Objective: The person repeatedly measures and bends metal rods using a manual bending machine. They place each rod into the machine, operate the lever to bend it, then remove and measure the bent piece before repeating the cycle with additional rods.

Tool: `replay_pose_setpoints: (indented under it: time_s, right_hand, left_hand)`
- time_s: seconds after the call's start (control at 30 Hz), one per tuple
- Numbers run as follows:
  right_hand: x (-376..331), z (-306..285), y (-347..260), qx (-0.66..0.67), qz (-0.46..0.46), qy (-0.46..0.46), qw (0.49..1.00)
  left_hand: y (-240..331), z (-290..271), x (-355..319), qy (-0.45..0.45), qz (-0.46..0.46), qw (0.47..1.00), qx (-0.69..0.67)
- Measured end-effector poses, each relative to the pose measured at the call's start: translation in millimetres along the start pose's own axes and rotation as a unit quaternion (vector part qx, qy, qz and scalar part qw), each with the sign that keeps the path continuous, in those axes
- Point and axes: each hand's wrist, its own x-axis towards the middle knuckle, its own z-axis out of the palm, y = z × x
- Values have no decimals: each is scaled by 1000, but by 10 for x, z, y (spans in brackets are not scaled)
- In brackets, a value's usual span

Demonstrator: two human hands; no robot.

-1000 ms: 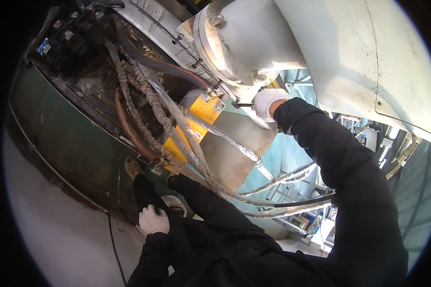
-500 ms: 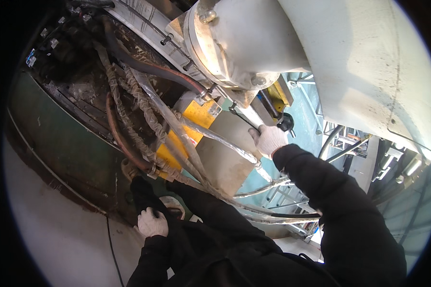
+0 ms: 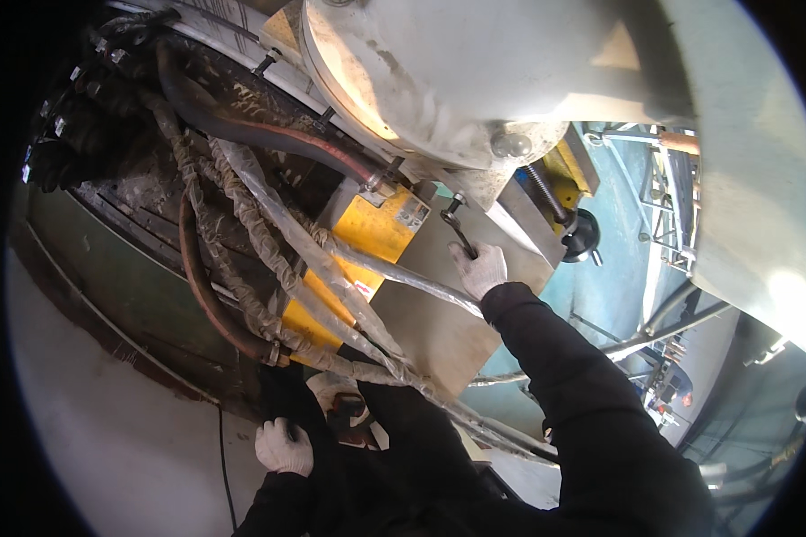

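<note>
Yellow box (image 3: pixel 367 246) behind wrapped hoses (image 3: pixel 269 242); dark rubber hose (image 3: pixel 242 134) above; black handwheel (image 3: pixel 585 240) at right

a small rectangular white label with dark print (image 3: pixel 411 215) sits on the upper right corner of the yellow metal box (image 3: pixel 367 237); lower on the same box, a small white and red sticker (image 3: pixel 364 289) shows between the wrapped hoses; no packages, signs or screens show

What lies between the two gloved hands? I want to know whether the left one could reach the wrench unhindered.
In the head view, wrapped hoses and a yellow box lie between the left hand and the right hand holding the wrench.
</note>
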Motion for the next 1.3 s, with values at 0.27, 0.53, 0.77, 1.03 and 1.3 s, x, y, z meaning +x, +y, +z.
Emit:
replay_pose_setpoints:
  time_s: [0.27, 0.53, 0.77, 1.03, 1.3]
  right_hand:
    - [167, 350, 68, 122, -71, 5, 990]
    - [-693, -559, 115, -44, -18, 40, 998]
    - [-1301, -855, -531, -85, 32, 80, 993]
    - [-3336, -2158, -2275, 68, -177, 191, 963]
    - [-4214, -5482, -2750, -26, -275, 553, 786]
  left_hand:
    - [-4, 47, -58, -31, 42, 997, 64]
    - [-149, -49, -328, -37, 34, 998, 34]
    - [-378, 0, -473, -11, 43, 999, -6]
    - [-765, -603, -312, -97, -25, 989, -112]
    - [-1202, -1398, -276, -153, -36, 976, -150]
